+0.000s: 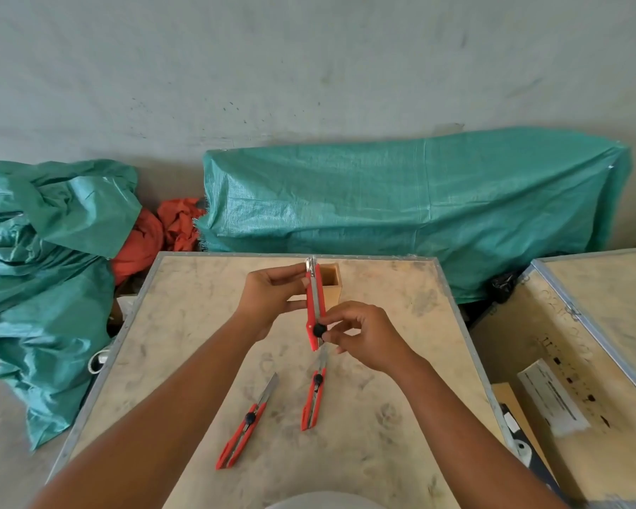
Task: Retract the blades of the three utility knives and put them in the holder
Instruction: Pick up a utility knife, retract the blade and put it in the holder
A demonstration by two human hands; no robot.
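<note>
I hold a red utility knife (pixel 314 306) upright above the table, metal tip pointing away. My left hand (pixel 268 293) grips its upper half. My right hand (pixel 364 334) pinches the black slider knob near its lower end. Behind the knife stands a small open wooden holder (pixel 332 279), partly hidden by it. Two more red utility knives lie on the table nearer to me, both with blades extended: one (pixel 245 431) on the left, the other (pixel 313 400) in the middle.
The work surface is a plywood crate top (pixel 184 343) with metal edging. A second crate (pixel 584 343) stands at the right with a label and a dark object beside it. Green tarpaulin bundles (pixel 401 207) and orange cloth (pixel 151 236) lie behind.
</note>
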